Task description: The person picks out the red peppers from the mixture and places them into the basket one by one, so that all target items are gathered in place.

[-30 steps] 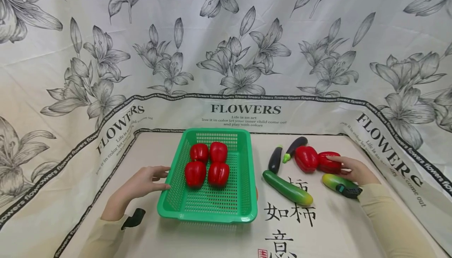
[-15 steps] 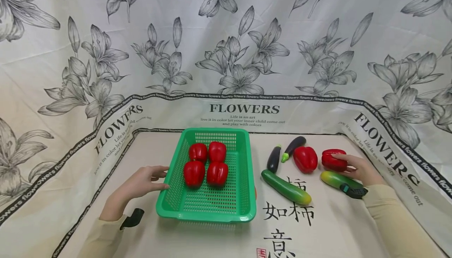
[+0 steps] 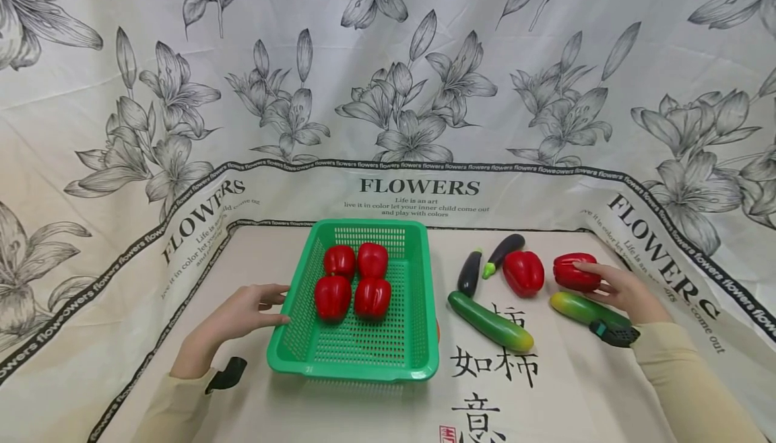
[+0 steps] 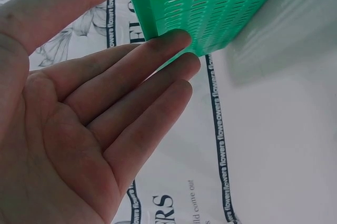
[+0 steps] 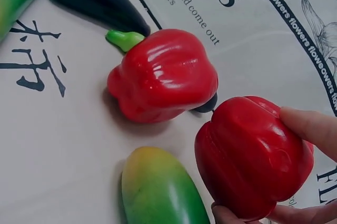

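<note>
My right hand grips a red bell pepper, thumb on one side and fingers on the other. Left of it, a second red bell pepper lies on the table. Beneath the right hand is a green cucumber-like vegetable with a yellow end, partly hidden by the wrist camera. At the left, my left hand has its fingers extended at the side of a green perforated basket; the left wrist view shows the fingertips at its outer wall. Several red bell peppers sit inside the basket.
Two dark eggplants lie right of the basket, near a green cucumber with a yellow end. A small reddish thing is mostly hidden behind the basket's right side. A flowered cloth hangs around the table.
The right hand has moved slightly right with its bell pepper, opening a gap from the other pepper on the table. The left hand and basket have stayed put.
</note>
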Motion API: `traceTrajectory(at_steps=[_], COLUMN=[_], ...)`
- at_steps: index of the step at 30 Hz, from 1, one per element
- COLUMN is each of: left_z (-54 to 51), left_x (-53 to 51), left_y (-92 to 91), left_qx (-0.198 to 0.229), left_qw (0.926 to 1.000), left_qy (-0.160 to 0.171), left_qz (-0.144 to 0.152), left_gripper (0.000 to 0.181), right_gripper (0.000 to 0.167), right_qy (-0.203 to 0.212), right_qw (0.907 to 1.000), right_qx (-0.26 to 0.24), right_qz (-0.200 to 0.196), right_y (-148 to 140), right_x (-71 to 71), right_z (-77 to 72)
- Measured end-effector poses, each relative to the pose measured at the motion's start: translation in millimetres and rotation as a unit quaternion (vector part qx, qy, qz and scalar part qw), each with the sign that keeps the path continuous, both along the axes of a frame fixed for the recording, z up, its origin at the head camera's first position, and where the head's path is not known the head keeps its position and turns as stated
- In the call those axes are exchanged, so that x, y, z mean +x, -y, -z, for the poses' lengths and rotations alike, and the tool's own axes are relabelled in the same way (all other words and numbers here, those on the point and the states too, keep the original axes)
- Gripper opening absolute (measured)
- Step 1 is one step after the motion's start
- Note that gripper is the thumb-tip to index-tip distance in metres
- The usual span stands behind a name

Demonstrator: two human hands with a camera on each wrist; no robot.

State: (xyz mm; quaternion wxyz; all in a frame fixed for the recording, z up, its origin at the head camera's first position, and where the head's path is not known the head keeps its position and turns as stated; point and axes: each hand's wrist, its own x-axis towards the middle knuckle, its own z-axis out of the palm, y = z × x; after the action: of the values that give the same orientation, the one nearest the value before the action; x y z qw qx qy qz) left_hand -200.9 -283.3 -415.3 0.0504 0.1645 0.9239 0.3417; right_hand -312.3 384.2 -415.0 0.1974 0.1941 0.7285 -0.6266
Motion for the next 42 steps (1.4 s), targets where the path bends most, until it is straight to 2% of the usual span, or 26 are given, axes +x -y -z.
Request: traceTrajectory(at_steps=[11, 23, 31, 33, 37, 42], left_z=[0.2, 0.1, -0.4, -0.7, -1.1, 0.0], left_x=[1.1, 0.9, 1.4, 0.8, -0.9, -1.0], left_y=[1.0, 1.6, 1.2, 0.9, 0.0, 0.0], left_qx=[-0.004, -0.002, 0.0, 0.0, 0.001, 0.005], left_qw=[1.0, 1.0, 1.0, 1.0, 1.0, 1.0], left_qy=[0.001, 0.004, 0.008, 0.008, 0.004, 0.007], left_qz=[-0.005, -0.008, -0.006, -0.004, -0.002, -0.003], left_gripper=[0.062, 0.061, 0.061, 0.061, 0.061, 0.061], right_gripper=[0.098, 0.088, 0.072, 0.071, 0.082, 0.09], right_qy=[-0.026, -0.051, -0.054, -0.059, -0.072, -0.078], right_qw=[0.9993, 0.9982, 0.9979, 0.9975, 0.9956, 0.9928], right_qx=[0.023, 0.024, 0.03, 0.032, 0.048, 0.062], right_qz=[-0.013, -0.023, -0.02, -0.021, -0.035, -0.066], right_y=[10, 28, 40, 43, 48, 58], right_x=[4.5, 13.9, 19.5, 20.7, 23.3, 26.8], right_z=[-5.3, -15.2, -22.6, -23.3, -24.8, -28.5])
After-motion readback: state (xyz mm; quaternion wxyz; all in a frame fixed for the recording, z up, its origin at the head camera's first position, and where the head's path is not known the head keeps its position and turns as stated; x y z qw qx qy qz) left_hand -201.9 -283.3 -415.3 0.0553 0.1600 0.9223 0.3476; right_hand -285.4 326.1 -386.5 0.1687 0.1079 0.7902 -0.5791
